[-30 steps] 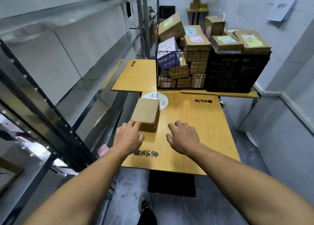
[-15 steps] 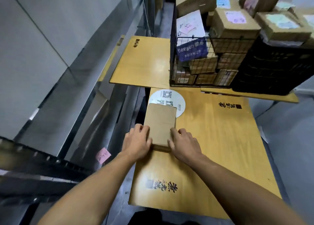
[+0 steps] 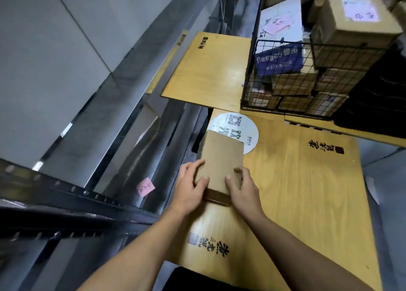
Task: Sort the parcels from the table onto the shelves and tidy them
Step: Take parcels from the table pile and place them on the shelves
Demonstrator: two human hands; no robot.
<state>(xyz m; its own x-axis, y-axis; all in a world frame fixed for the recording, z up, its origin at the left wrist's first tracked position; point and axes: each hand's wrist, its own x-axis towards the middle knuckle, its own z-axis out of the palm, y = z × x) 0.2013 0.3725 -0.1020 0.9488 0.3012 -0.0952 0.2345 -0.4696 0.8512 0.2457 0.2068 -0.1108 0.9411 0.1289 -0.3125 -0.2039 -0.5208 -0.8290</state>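
Parcel (image 3: 222, 159) clamped at its near end, on the desk (image 3: 307, 202)
Our left grip (image 3: 189, 189) and right grip (image 3: 241, 191) pinch it (thumbs on top); once lifted, the far end beyond them could dip and slip off leftward

The near corners of the brown parcel (image 3: 220, 163) are lost under the left hand (image 3: 190, 188) and right hand (image 3: 242, 190), and its far end covers part of the round white sticker (image 3: 238, 126). By the wire basket (image 3: 283, 42) the stacked boxes (image 3: 353, 30) are smeared and run off the top edge. The black crate (image 3: 377, 101) runs off the right, and the writing on the pink note (image 3: 145, 187) is too small to read.
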